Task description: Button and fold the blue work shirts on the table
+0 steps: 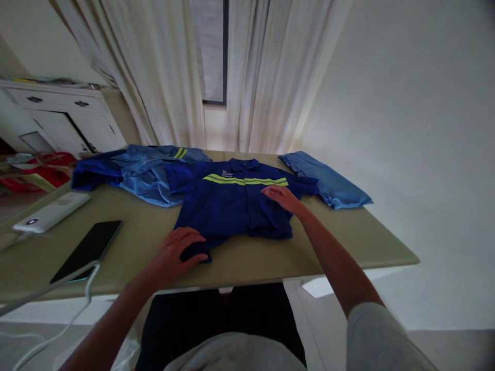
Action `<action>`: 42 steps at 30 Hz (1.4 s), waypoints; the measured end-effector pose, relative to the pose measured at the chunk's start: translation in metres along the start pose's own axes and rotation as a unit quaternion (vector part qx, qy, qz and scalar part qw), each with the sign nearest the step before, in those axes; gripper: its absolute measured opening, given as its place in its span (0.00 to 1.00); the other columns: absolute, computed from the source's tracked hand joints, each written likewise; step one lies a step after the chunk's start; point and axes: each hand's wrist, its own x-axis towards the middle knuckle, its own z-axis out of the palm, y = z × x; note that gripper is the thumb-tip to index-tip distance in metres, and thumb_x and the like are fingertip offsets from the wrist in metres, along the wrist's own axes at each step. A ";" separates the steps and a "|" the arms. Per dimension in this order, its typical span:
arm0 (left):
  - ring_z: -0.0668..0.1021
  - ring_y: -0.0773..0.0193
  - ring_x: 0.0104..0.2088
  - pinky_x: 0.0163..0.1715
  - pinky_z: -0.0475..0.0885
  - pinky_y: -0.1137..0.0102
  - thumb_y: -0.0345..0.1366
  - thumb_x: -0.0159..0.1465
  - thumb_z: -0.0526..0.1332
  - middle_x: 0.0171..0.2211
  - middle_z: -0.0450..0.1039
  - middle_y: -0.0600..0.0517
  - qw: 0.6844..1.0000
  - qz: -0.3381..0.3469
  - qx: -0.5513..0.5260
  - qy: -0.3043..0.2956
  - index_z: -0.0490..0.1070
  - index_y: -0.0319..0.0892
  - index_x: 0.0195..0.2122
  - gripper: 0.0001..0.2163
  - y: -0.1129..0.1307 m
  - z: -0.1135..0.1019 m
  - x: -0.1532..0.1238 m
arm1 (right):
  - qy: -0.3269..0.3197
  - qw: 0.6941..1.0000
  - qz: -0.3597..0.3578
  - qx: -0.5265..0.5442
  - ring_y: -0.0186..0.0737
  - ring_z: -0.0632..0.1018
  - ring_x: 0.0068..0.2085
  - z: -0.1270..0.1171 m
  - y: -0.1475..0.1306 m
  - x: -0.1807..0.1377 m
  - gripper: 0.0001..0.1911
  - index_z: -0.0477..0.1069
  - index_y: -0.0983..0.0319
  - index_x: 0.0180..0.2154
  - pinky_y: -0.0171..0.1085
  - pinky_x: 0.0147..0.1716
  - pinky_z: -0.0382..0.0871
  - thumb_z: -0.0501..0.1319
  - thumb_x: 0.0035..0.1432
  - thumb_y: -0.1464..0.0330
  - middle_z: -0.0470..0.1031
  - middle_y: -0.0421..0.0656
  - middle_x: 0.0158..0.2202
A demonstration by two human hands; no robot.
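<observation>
A navy blue short-sleeved work shirt (235,206) with a yellow-green reflective band lies front up on the table, collar away from me. Its lower edge is uneven, and the lower left corner sticks out toward me. At that corner is my left hand (174,255), thumb and fingers apart with the cloth showing between them. My right hand (282,198) rests on the right side of the shirt, just below the band, its fingers stretched out over the fabric.
Crumpled lighter blue clothing (147,175) lies at the back left, touching the shirt's sleeve. A folded blue garment (325,178) is at the back right. On the left of the table (247,263) are a black phone (88,250), a white power bank (54,211) and a white cable (88,293).
</observation>
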 end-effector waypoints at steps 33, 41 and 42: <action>0.74 0.49 0.63 0.63 0.64 0.51 0.52 0.75 0.52 0.65 0.71 0.44 0.992 0.031 0.097 -0.075 0.73 0.49 0.63 0.22 0.049 0.029 0.003 | 0.107 0.971 0.128 -0.170 0.44 0.80 0.35 -0.005 -0.076 -0.178 0.19 0.75 0.57 0.48 0.43 0.39 0.73 0.59 0.68 0.50 0.81 0.44 0.36; 0.74 0.43 0.60 0.59 0.68 0.50 0.50 0.73 0.53 0.61 0.72 0.36 0.980 0.046 0.125 -0.150 0.73 0.42 0.60 0.23 0.050 0.069 0.123 | 0.022 0.947 0.128 -0.293 0.57 0.81 0.48 0.078 -0.071 0.020 0.25 0.71 0.61 0.53 0.50 0.47 0.73 0.58 0.68 0.48 0.79 0.56 0.51; 0.76 0.44 0.56 0.55 0.70 0.52 0.46 0.74 0.52 0.56 0.75 0.37 0.977 0.040 0.137 -0.157 0.75 0.41 0.55 0.19 0.049 0.070 0.136 | 0.030 0.941 0.139 -0.306 0.59 0.80 0.50 0.079 -0.063 0.038 0.25 0.70 0.62 0.54 0.51 0.48 0.73 0.59 0.67 0.50 0.78 0.57 0.53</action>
